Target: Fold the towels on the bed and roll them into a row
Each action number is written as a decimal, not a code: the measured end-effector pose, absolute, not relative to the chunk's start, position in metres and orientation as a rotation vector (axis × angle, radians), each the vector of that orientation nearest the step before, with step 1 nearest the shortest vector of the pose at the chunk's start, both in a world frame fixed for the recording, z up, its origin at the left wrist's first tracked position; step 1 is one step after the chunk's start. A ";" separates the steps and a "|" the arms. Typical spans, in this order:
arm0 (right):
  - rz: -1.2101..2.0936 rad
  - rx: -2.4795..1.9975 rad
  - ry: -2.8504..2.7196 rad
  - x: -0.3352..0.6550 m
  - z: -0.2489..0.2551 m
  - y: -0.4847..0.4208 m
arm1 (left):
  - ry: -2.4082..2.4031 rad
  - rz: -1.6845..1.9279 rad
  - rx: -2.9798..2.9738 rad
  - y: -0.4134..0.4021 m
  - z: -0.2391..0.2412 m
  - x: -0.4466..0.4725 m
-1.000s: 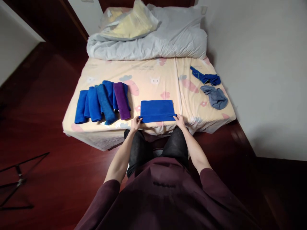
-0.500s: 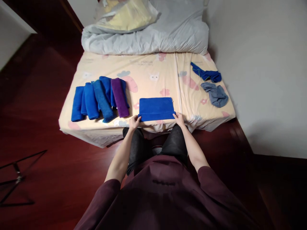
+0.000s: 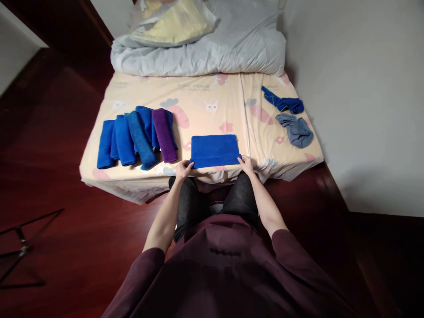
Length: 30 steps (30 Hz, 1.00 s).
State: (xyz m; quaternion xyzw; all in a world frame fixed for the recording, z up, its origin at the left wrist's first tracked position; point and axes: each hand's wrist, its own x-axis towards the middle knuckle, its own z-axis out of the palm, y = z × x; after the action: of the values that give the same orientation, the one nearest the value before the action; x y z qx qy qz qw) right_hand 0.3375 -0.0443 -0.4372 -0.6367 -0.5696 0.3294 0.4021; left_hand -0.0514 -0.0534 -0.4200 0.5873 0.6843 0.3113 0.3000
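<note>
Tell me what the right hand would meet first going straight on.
The right hand would first meet the folded rectangular blue cloth, whose near-right corner it seems to pinch; depth is unclear.

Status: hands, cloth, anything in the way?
Left hand, right hand: each pinching a near corner. Flat blue rectangular cloth: near edge folded. Purple cloth roll at left, apart, out of the way.

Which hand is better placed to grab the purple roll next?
Probably the left hand: the purple roll lies just beyond it, to the left. The right hand is farther off, at the opposite end of the flat blue cloth. Both hands hold that cloth.
</note>
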 end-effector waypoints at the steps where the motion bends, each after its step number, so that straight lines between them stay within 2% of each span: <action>1: 0.833 -1.607 -1.438 0.337 -0.437 -0.044 | 1.812 0.819 1.543 -0.052 -0.420 -0.052; 13: 0.790 -1.705 -1.438 0.333 -0.435 -0.040 | 1.877 0.821 1.633 -0.051 -0.426 -0.043; 18: 0.616 -1.785 -1.570 0.327 -0.426 -0.046 | 1.947 0.818 1.869 -0.055 -0.419 -0.036; 24: 0.446 -1.726 -1.811 0.322 -0.417 -0.054 | 1.573 0.603 2.344 -0.058 -0.411 -0.034; 30: 0.432 -1.822 -1.853 0.317 -0.426 -0.055 | 1.517 0.506 2.331 -0.060 -0.418 -0.037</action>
State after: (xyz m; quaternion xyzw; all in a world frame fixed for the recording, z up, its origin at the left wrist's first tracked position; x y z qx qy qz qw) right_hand 0.3174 -0.0550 -0.4257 -0.6695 -0.6808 0.1588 0.2511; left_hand -0.0375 -0.0595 -0.4183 0.8144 0.5301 0.1769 0.1565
